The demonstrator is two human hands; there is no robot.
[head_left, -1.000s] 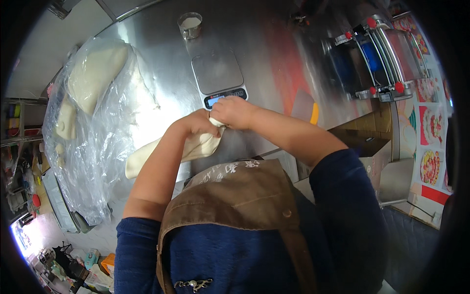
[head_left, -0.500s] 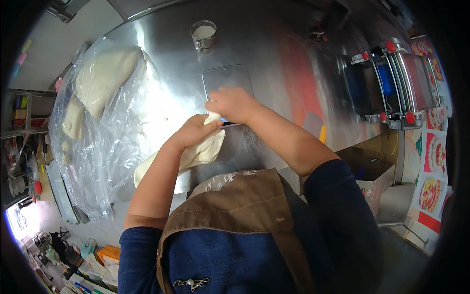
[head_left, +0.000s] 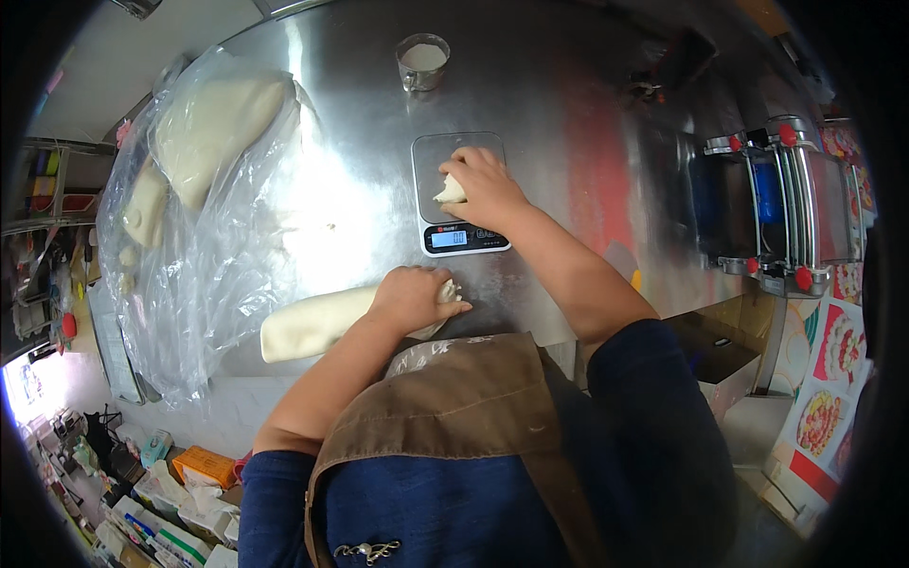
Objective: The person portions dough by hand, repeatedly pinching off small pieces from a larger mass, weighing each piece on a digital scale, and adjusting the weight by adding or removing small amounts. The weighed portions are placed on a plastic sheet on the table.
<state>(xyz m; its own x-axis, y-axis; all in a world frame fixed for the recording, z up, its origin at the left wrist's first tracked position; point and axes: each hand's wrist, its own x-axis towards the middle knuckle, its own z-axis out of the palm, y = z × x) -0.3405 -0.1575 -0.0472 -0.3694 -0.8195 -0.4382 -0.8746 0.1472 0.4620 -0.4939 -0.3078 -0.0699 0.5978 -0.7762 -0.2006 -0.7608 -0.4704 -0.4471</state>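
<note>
- Steel table (head_left: 540,104): 1 powder cup (head_left: 421,68) at far side, 1 metal frame w/ red knobs (head_left: 793,204) to R.
- Clear plastic (head_left: 204,303) over 2 big dough lumps (head_left: 222,128), L.
- 1 scale (head_left: 464,239), mid-table; R hand (head_left: 487,189) grips 1 dough pc (head_left: 451,193) over it.
- L hand (head_left: 415,297) gripping R end of 1 dough log (head_left: 317,324), nr apron (head_left: 436,412).

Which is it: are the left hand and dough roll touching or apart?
Touching: the head view shows the left hand wrapped over one end of the dough roll.

Shiny metal table (head_left: 540,104), dough log (head_left: 317,324), clear plastic (head_left: 237,256) over dough pieces (head_left: 213,128), scale (head_left: 466,239), cup of powder (head_left: 419,79), red-knobbed machine (head_left: 801,204)
</note>
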